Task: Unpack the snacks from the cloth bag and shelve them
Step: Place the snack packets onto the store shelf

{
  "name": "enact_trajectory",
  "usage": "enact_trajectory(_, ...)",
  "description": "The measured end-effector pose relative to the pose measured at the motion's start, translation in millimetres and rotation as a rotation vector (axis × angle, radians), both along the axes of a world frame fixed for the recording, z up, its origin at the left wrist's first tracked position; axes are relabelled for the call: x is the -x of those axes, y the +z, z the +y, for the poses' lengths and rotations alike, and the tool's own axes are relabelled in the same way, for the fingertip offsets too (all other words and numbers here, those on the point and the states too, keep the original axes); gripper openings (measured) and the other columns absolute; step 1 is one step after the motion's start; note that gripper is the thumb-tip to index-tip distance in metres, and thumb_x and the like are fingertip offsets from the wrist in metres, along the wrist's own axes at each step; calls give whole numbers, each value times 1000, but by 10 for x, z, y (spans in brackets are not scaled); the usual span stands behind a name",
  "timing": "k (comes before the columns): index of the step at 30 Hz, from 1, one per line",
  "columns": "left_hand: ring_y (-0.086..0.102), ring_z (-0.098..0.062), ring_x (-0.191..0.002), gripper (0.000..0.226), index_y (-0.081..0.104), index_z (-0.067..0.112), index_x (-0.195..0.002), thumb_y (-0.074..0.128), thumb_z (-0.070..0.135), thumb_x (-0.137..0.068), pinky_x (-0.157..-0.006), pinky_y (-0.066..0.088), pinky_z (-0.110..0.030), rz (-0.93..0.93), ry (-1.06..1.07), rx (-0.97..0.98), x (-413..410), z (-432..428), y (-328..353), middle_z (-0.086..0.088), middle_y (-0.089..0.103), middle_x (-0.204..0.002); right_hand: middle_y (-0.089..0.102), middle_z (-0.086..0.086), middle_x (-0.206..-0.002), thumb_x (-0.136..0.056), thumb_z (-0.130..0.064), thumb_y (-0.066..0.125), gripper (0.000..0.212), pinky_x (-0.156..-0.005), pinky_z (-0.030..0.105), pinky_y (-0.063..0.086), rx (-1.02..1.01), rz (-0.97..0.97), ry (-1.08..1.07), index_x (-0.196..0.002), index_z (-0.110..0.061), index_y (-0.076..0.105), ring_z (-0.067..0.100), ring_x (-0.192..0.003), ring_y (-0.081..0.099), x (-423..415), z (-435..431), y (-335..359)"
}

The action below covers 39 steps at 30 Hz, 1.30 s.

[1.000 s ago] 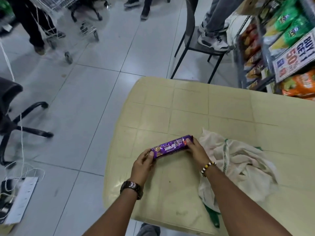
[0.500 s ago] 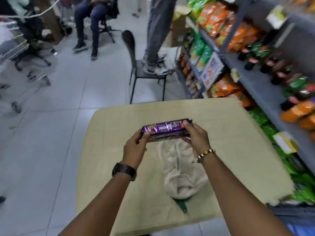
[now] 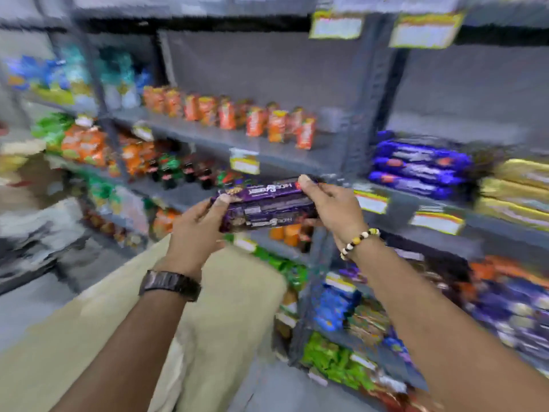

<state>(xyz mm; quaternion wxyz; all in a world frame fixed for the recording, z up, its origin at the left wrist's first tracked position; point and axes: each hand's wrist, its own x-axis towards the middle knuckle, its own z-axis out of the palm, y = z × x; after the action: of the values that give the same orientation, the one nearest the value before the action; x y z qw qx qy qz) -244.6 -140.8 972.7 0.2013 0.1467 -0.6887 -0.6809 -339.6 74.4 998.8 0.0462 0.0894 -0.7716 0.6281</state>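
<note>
Two long purple biscuit packs (image 3: 267, 205) are stacked together and held level in front of me. My left hand (image 3: 197, 230) grips their left end and my right hand (image 3: 331, 206) grips their right end. They hang in the air in front of the grey metal shelves (image 3: 267, 153), at about the height of a shelf edge. A stack of similar blue-purple packs (image 3: 416, 168) lies on the shelf to the right. The cloth bag (image 3: 175, 361) shows only as a pale fold between my forearms, on the beige table (image 3: 237, 292) below. The frame is blurred.
The rack holds orange packets (image 3: 237, 117) on the shelf above, dark bottles (image 3: 181, 171) at left, yellow packs (image 3: 517, 185) at far right, and green and blue bags lower down. Price tags hang along the shelf edges. A stretch of the orange-packet shelf at right looks bare.
The packs have been lifted off the table with both hands. My view has swung right, from the floor and table to the shelves, which now fill the frame.
</note>
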Motion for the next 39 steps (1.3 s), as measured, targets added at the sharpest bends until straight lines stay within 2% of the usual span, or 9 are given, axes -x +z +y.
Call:
enact_trajectory(4, 65, -19, -64, 28, 74, 28, -78, 64, 50, -90, -54, 53, -27, 46, -195, 50, 471, 1001, 434, 8, 69, -66, 76, 14, -92, -69, -69, 68, 55, -68, 47, 63, 25, 14, -171, -83, -17, 78, 23, -81, 76, -4, 1152, 392)
enact_trajectory(9, 60, -13, -61, 36, 74, 29, -76, 65, 64, -82, -61, 58, -32, 50, -454, 115, 962, 2259, 870, 14, 64, -60, 73, 20, -90, -60, -79, 67, 85, -65, 46, 63, 48, 30, -447, -92, 0, 70, 27, -82, 75, -108, 2537, 707)
enact_trajectory(14, 62, -15, -68, 34, 70, 23, -84, 63, 56, -89, -59, 56, -30, 43, -655, 163, 1123, 3521, 1166, 5, 65, -76, 71, 23, -104, -62, -70, 74, 81, -62, 41, 63, 119, 19, -631, -99, 2, 70, 28, -86, 75, -277, 3760, 904)
enact_trajectory(17, 68, -25, -73, 46, 72, 22, -81, 62, 66, -82, -70, 62, -40, 58, -716, 230, 1237, 4298, 1231, -3, 68, -82, 76, 17, -94, -72, -61, 73, 63, -67, 43, 63, 103, 31, -696, -90, -1, 72, 25, -78, 76, -375, 4471, 941)
enact_trajectory(20, 72, -30, -87, 52, 76, 28, -77, 58, 76, -68, -87, 59, -51, 65, -743, 278, 1348, 5080, 1207, -5, 72, -88, 77, 10, -92, -73, -59, 74, 52, -68, 44, 63, 115, 34, -755, -85, -8, 71, 24, -75, 76, -436, 5198, 937)
enact_trajectory(27, 70, -32, -95, 45, 62, 21, -82, 53, 64, -89, -86, 59, -52, -46, -767, 244, 1514, 6605, 790, -6, 72, -100, 74, 17, -93, -68, -65, 74, 67, -63, 44, 63, 123, -50, -828, -86, -1, 69, 25, -84, 74, -308, 6543, 620)
enact_trajectory(30, 64, -37, -104, 50, 63, 12, -103, 45, 58, -96, -89, 57, -53, -71, -690, 315, 1608, 6945, 612, -14, 65, -116, 63, 20, -76, -69, -68, 71, 59, -62, 43, 63, 77, -98, -812, -66, -11, 53, 24, -77, 71, -168, 6801, 408)
enact_trajectory(34, 59, -41, -114, 62, 58, 4, -126, 36, 55, -100, -98, 51, -49, -110, -619, 414, 1811, 7169, 447, -22, 60, -129, 33, 4, -52, -80, -62, 66, 62, -62, 45, 63, 13, -108, -804, -54, -18, 32, 21, -59, 56, 33, 6892, 194)
enact_trajectory(39, 46, -41, -133, 59, 35, 3, -146, 29, 45, -105, -109, 37, -40, -204, -555, 478, 2004, 7396, 367, -22, 45, -148, 47, 3, -50, -72, -78, 57, 67, -66, 49, 62, -176, -139, -778, -59, -14, 43, 26, -62, 70, 261, 6932, 73)
